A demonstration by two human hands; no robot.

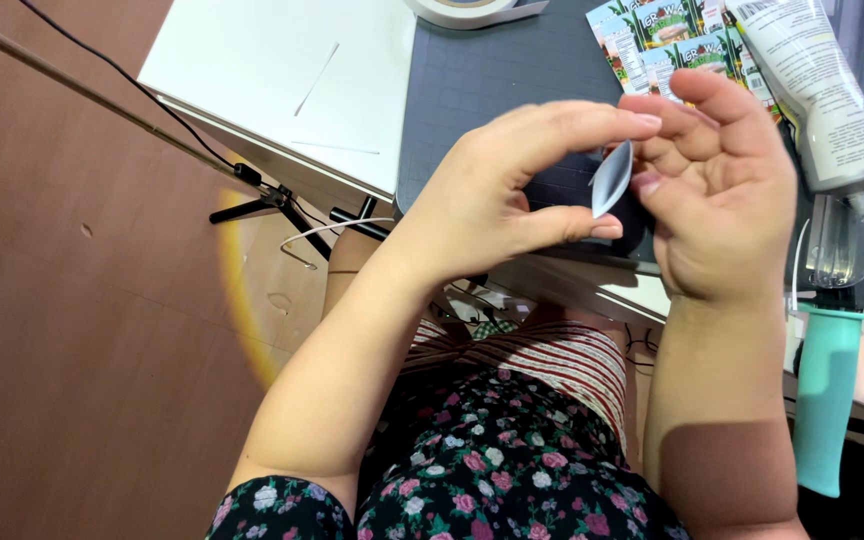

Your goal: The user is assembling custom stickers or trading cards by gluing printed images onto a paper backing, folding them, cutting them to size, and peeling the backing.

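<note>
Item: small silver-grey pouch [612, 180], held upright over the dark cutting mat [492, 80], long axis near vertical. Left hand [492, 190] pinches its edges between thumb and forefinger; right hand [722, 190], fingers curled, touches its right side, equally near.

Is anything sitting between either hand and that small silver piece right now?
Nothing visible does. The left hand pinches the small silver piece between thumb and fingers, top and bottom, and the right hand touches its other side with its fingertips. It is held in the air above the dark cutting mat.
</note>
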